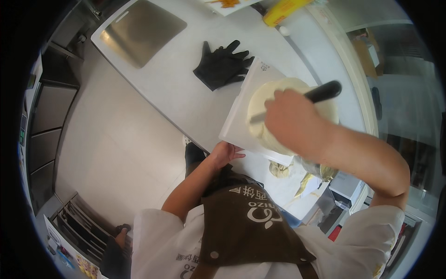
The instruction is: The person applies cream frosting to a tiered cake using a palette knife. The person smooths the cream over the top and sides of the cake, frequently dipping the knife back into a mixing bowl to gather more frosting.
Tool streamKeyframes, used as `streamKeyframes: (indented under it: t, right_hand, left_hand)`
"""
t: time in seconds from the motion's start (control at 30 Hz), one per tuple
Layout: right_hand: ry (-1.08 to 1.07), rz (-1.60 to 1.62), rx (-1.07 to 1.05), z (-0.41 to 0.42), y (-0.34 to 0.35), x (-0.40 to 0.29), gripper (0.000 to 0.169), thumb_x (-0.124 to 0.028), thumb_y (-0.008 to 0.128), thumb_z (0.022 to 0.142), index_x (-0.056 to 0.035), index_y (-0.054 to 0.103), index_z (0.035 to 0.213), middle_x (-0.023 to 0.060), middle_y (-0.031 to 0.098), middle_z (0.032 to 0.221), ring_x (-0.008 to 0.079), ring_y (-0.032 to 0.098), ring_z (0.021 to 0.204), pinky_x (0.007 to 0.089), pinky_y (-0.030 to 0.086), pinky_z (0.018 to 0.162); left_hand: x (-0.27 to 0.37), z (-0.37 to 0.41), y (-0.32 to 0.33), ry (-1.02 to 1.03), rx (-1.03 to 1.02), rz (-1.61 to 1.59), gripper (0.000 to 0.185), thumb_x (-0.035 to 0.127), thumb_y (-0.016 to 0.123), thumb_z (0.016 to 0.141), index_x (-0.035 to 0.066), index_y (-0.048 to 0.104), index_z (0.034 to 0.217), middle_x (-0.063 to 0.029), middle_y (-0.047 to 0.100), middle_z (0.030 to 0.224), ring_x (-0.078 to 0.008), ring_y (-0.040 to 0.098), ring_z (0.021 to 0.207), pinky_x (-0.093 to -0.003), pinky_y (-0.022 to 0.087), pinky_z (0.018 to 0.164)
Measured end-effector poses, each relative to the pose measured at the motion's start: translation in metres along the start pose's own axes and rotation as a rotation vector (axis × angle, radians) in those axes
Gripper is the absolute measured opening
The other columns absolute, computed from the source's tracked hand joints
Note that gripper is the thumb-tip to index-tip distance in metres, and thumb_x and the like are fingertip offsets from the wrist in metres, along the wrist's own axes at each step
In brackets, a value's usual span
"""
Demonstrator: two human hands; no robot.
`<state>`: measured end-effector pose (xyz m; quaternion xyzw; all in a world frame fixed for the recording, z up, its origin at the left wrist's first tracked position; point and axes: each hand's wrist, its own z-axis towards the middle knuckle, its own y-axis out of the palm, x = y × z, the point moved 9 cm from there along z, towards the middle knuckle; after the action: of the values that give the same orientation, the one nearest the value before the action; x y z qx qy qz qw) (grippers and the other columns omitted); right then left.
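Observation:
A round cake covered in pale cream (291, 83) sits over a white square board (240, 104) that bears small writing. My right hand (287, 117) is closed around a spatula or knife with a black handle (325, 91); its metal blade (258, 118) lies at the cream's left part. My hand and forearm hide part of the cake. At the board's near left corner, my left hand (224, 153) is placed at the edge with fingers partly spread; whether it grips the board is not clear. A black glove (224, 64) lies on the white table beyond the board.
A metal sheet (144, 31) rests at the table's far left end. A yellow package (285, 12) and a white tray (231, 6) with orange pieces are at the top. Crumpled wrapping (278, 169) and a metal container (318, 169) lie nearer me. Another person's hand (122, 238) shows lower left.

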<state>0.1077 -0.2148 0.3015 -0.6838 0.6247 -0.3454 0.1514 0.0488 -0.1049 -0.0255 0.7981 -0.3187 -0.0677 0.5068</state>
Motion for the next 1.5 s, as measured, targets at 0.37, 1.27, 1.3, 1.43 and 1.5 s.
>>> streamKeyframes:
  t: [0.37,1.27,1.3,1.43,1.5]
  right_hand:
    - [0.251,-0.104,-0.127,0.022,0.011,0.050,0.016,-0.016,0.069,0.080,-0.0152,0.076,0.094,0.0027,0.064,0.099,0.0195,0.059,0.102,0.0324,0.041,0.084]
    - [0.245,-0.193,-0.028,0.023,0.010,0.056,0.008,-0.012,0.069,0.077,-0.0123,0.075,0.083,0.0034,0.063,0.090,0.0214,0.060,0.095,0.0337,0.045,0.079]
    - [0.219,-0.167,0.002,0.023,0.004,0.049,0.008,-0.012,0.069,0.077,-0.0126,0.075,0.082,0.0034,0.063,0.090,0.0215,0.060,0.094,0.0338,0.045,0.078]
    - [0.028,-0.123,-0.013,0.000,-0.001,-0.008,0.011,-0.016,0.070,0.079,-0.0138,0.075,0.088,0.0036,0.064,0.095,0.0217,0.060,0.098,0.0331,0.043,0.080]
    - [-0.136,-0.180,-0.231,-0.011,-0.002,-0.029,0.020,-0.020,0.072,0.081,-0.0152,0.076,0.100,0.0031,0.065,0.103,0.0213,0.059,0.104,0.0324,0.041,0.083]
  left_hand:
    - [0.002,-0.006,0.019,-0.070,-0.066,0.100,0.067,0.060,0.021,0.107,0.012,0.047,0.144,-0.0080,0.063,0.134,-0.0231,0.058,0.127,-0.0386,0.052,0.092]
    - [-0.013,-0.006,0.016,-0.118,-0.049,-0.020,0.063,0.058,0.025,0.108,0.008,0.061,0.124,-0.0085,0.066,0.122,-0.0226,0.059,0.122,-0.0417,0.052,0.094]
    - [-0.009,-0.006,0.012,-0.100,-0.049,-0.015,0.064,0.058,0.025,0.108,0.008,0.060,0.125,-0.0082,0.066,0.122,-0.0221,0.059,0.121,-0.0414,0.052,0.094]
    - [-0.004,-0.002,0.002,-0.056,-0.078,-0.033,0.065,0.059,0.026,0.108,0.007,0.060,0.128,-0.0070,0.066,0.122,-0.0202,0.059,0.118,-0.0402,0.052,0.095]
    - [-0.001,-0.001,0.001,-0.029,-0.097,-0.059,0.066,0.059,0.025,0.107,0.007,0.059,0.128,-0.0062,0.066,0.122,-0.0192,0.060,0.117,-0.0397,0.051,0.095]
